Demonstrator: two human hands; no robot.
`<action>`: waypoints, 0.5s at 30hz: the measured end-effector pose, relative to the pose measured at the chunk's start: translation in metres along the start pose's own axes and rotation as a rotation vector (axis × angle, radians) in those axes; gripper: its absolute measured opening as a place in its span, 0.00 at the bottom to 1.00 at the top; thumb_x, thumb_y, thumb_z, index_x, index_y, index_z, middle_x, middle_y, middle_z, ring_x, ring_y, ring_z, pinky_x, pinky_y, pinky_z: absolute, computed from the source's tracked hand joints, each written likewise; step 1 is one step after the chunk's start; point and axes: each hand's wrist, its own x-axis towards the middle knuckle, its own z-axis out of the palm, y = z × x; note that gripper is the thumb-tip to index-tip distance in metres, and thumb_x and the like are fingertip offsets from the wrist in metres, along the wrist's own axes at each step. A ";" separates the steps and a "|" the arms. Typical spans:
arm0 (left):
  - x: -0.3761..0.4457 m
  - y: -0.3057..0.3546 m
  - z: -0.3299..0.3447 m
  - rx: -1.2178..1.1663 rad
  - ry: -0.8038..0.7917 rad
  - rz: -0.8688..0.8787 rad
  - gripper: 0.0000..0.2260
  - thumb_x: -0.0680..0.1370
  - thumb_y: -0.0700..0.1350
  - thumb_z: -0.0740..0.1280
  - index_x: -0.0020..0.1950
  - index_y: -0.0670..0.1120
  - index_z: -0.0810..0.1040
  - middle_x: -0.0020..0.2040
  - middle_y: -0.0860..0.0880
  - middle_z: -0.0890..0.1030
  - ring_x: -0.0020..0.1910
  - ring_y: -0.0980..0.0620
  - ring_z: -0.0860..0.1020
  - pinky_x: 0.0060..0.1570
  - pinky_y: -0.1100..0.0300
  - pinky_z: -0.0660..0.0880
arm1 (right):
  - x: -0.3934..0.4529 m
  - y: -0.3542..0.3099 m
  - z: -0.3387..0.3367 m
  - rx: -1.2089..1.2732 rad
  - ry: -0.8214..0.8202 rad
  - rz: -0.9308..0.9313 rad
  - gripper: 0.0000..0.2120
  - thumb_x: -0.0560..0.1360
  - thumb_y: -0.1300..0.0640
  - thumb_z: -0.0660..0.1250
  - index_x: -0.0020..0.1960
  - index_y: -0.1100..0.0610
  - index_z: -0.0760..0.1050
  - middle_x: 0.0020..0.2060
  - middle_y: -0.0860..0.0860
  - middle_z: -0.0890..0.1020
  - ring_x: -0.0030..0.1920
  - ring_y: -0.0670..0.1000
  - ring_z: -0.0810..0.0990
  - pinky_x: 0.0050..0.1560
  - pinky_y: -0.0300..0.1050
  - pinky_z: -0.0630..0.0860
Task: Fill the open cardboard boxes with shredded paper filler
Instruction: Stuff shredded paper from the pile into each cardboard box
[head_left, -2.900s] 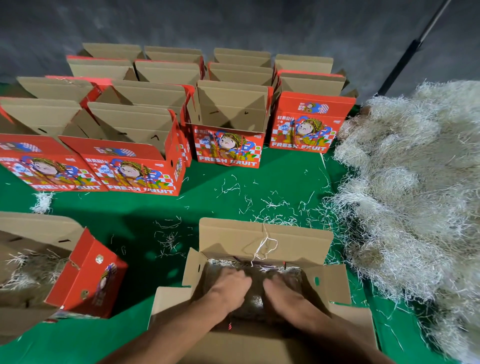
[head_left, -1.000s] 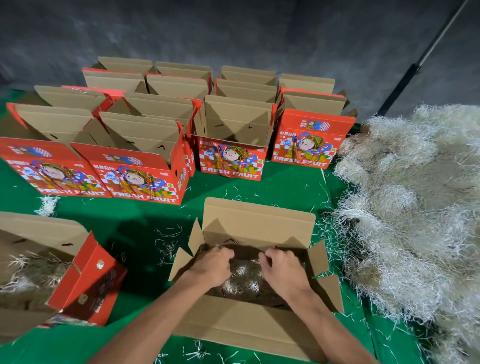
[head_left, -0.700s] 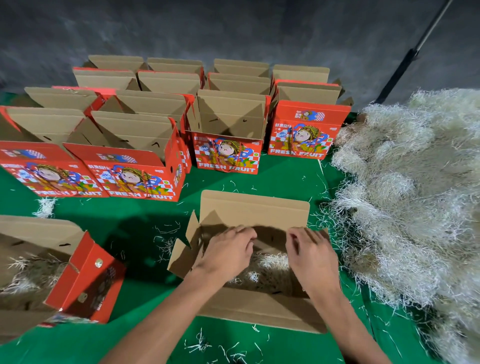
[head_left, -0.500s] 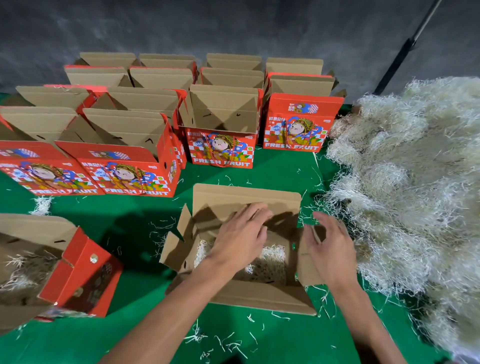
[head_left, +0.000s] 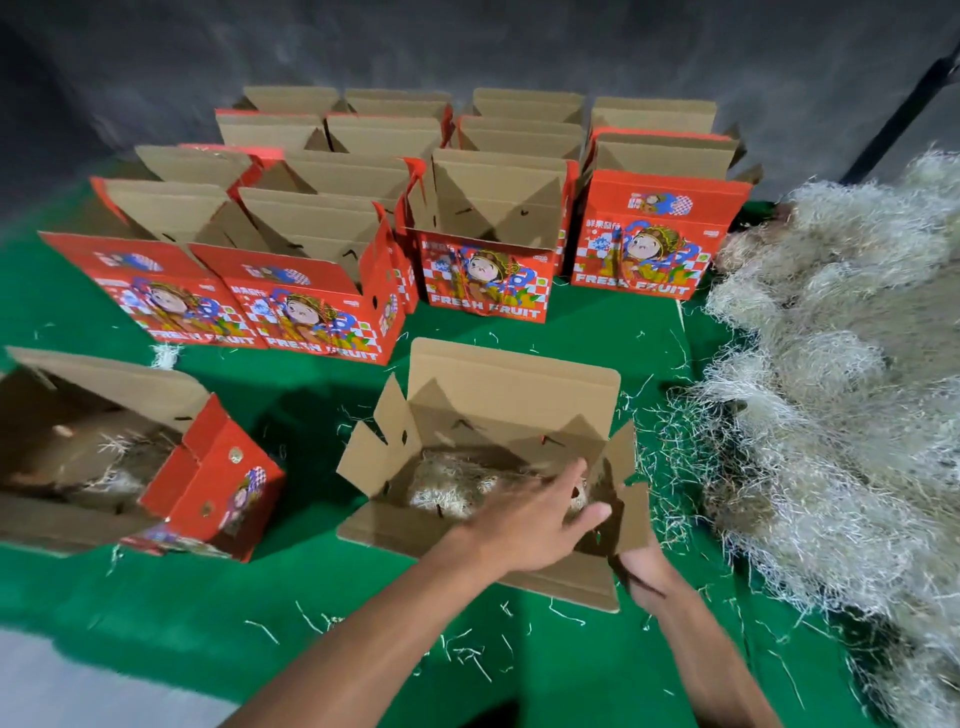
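An open cardboard box (head_left: 511, 410) is seen on a green cloth (head_left: 291, 597), its flaps raised and a layer of shredded paper filler (head_left: 452, 486) visible inside. The left hand (head_left: 530, 519) is held over the box's open top with fingers straight and spread, nothing gripped. The right hand (head_left: 641, 569) is largely hidden behind the box's right-side flap (head_left: 631, 512), against which it appears to rest; whether its fingers are curled round the flap cannot be told. A large heap of pale shredded paper (head_left: 841, 395) is piled to the right of the box, just beside it, with loose strands scattered over the cloth. To the left, well apart, a second red box (head_left: 208, 483) is seen tilted, some filler showing inside. Behind, rows of red printed boxes (head_left: 483, 280) marked "FRESH FRUIT" are stood upright with flaps open. A dark wall (head_left: 467, 47) is seen at the back.
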 end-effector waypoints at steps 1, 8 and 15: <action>-0.001 0.000 -0.002 -0.007 -0.007 -0.022 0.36 0.77 0.74 0.40 0.80 0.57 0.43 0.43 0.56 0.75 0.47 0.51 0.78 0.59 0.43 0.76 | 0.000 0.001 0.004 -0.026 -0.008 0.017 0.19 0.84 0.46 0.56 0.67 0.56 0.73 0.57 0.57 0.84 0.63 0.61 0.79 0.61 0.61 0.77; -0.024 0.005 -0.020 -0.239 -0.117 -0.136 0.38 0.77 0.73 0.41 0.79 0.51 0.38 0.34 0.54 0.75 0.19 0.62 0.72 0.18 0.70 0.68 | 0.014 0.006 0.042 -0.124 -0.158 0.099 0.39 0.72 0.24 0.57 0.62 0.58 0.73 0.52 0.60 0.83 0.52 0.62 0.83 0.51 0.59 0.81; -0.053 -0.024 -0.029 -0.345 -0.156 -0.257 0.44 0.72 0.79 0.40 0.80 0.53 0.43 0.40 0.50 0.80 0.32 0.52 0.78 0.42 0.52 0.82 | 0.019 0.011 0.089 -0.208 -0.262 0.173 0.26 0.76 0.39 0.54 0.65 0.54 0.72 0.54 0.56 0.84 0.54 0.55 0.84 0.50 0.51 0.82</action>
